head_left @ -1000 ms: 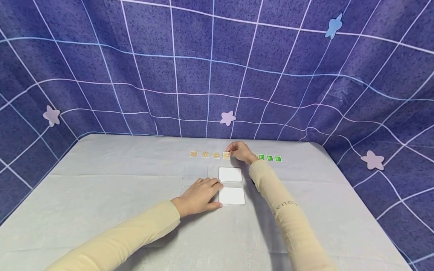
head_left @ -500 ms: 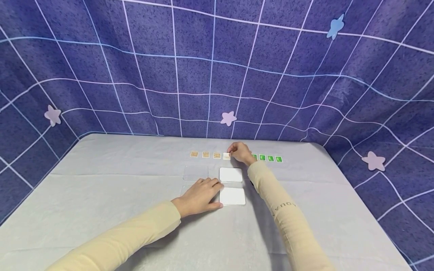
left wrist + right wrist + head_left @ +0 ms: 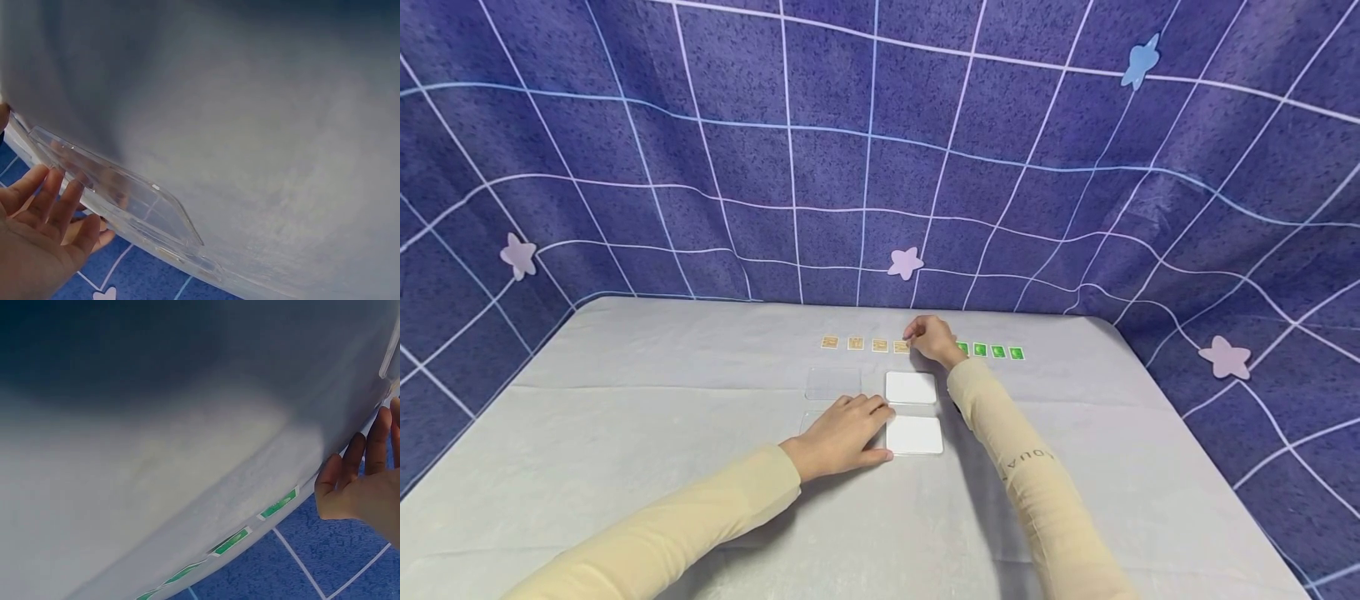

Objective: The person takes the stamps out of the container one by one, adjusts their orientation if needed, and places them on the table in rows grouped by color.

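Note:
My right hand (image 3: 932, 337) is at the far side of the table, its fingertips right at the edge of the rightmost tan picture card (image 3: 901, 347). That small square card ends a row of several tan cards (image 3: 855, 342). My left hand (image 3: 844, 433) lies palm down over a clear plastic lid, hiding most of it. Its thumb and index finger reach the left side of a box of white cards (image 3: 913, 435). In the left wrist view, loosely extended fingers (image 3: 47, 203) hover by a clear plastic lid (image 3: 119, 187).
Several green cards (image 3: 997, 351) continue the row to the right, partly behind the right wrist. A second box of white cards (image 3: 911, 387) and another clear lid (image 3: 832, 383) sit beyond the left hand. A purple grid curtain (image 3: 730, 183) borders the grey-covered table (image 3: 700, 517).
The rightmost tan card looked whitish half a second ago and now shows its tan picture. My right fingertips have shifted slightly right. The left hand has kept its place.

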Available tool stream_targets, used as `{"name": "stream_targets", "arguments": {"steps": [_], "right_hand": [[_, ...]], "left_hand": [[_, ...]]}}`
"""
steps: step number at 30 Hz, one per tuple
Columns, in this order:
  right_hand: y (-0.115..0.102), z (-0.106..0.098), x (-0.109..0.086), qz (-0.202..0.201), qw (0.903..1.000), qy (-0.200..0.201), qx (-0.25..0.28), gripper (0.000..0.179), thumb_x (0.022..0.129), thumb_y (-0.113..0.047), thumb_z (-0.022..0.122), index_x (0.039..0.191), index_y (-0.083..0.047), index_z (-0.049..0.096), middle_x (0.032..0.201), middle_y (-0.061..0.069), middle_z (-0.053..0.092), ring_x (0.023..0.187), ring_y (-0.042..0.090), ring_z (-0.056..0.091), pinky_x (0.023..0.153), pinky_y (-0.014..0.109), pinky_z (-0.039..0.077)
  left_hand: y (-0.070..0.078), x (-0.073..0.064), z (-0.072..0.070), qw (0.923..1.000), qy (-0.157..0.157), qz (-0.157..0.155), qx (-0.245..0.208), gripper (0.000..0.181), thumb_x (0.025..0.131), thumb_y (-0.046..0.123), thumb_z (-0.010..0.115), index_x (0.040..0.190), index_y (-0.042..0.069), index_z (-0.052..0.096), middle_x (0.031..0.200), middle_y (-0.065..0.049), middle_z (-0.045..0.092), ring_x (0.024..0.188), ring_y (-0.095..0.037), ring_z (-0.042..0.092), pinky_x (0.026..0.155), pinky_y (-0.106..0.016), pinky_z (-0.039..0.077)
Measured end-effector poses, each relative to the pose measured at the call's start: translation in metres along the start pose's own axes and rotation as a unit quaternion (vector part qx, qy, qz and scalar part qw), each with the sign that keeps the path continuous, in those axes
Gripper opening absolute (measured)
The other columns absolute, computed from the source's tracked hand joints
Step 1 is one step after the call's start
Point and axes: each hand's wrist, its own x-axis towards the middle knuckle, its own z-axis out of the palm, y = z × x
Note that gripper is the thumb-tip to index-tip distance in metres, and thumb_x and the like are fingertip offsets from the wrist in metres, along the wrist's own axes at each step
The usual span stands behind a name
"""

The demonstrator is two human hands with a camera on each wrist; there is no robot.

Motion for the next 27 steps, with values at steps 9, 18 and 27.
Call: {"name": "stream_targets", "arguments": {"steps": [9, 18, 27], "right_hand": [[0.005, -0.011, -0.005, -0.044, 0.9987, -0.006, 0.025, 0.014, 0.081, 0.000, 0.059, 0.092, -0.001, 0.066, 0.086, 0.011, 0.066, 0.076, 0.016, 0.055, 0.066, 0.021, 0.041], [0.013, -0.038, -0.023, -0.140, 0.9897, 0.000, 0.030, 0.016, 0.078, 0.004, 0.059, 0.094, 0.005, 0.063, 0.091, 0.019, 0.065, 0.086, 0.029, 0.060, 0.082, 0.038, 0.047], [0.027, -0.066, -0.055, -0.193, 0.9810, 0.016, 0.015, 0.016, 0.078, 0.002, 0.063, 0.093, 0.004, 0.063, 0.096, 0.019, 0.064, 0.093, 0.034, 0.059, 0.088, 0.047, 0.045]], "left_hand": [[-0.003, 0.000, -0.005, 0.9999, -0.008, 0.002, -0.009, 0.055, 0.080, 0.049, 0.062, 0.119, 0.011, 0.055, 0.117, -0.005, 0.056, 0.103, -0.022, 0.056, 0.086, -0.040, 0.044], [-0.015, -0.007, -0.019, 0.9998, 0.016, -0.006, -0.012, 0.055, 0.081, 0.045, 0.063, 0.121, 0.008, 0.055, 0.117, -0.006, 0.057, 0.104, -0.024, 0.057, 0.088, -0.043, 0.044], [-0.037, -0.029, -0.037, 0.9986, 0.035, -0.034, -0.022, 0.053, 0.082, 0.042, 0.063, 0.121, 0.008, 0.054, 0.117, -0.007, 0.057, 0.107, -0.025, 0.056, 0.091, -0.045, 0.043]]}}
